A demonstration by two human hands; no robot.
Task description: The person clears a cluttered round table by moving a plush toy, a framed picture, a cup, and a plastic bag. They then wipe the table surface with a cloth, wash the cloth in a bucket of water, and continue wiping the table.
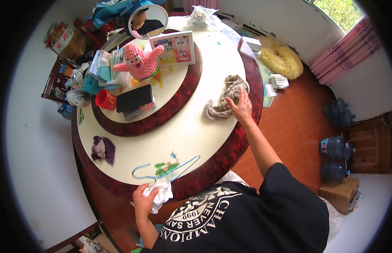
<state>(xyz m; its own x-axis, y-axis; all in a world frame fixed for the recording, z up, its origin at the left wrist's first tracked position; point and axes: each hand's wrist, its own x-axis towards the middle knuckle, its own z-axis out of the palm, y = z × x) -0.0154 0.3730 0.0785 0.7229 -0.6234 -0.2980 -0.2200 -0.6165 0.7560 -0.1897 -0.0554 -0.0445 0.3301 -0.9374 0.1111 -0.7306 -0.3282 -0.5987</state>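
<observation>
At the table's near edge, my left hand [144, 200] grips a crumpled white cloth [161, 193]. A thin blue clothes hanger [180, 167] lies beside that cloth, its hook curving to the left; the cloth covers part of it. Farther right, my right hand [241, 107] rests over a rumpled grey-brown patterned cloth [218, 109], with the thumb spread from the fingers. A small purple cloth [102, 150] lies bunched on the left of the round cream table [139, 151], apart from both hands.
A raised turntable [170, 112] bears a pink crocheted figure [140, 61], a framed picture [175, 50], a round mirror [148, 22], a red cup [106, 99] and a black phone-like device [134, 98]. Large water bottles [335, 147] stand on the floor at right, near a cardboard box [338, 194].
</observation>
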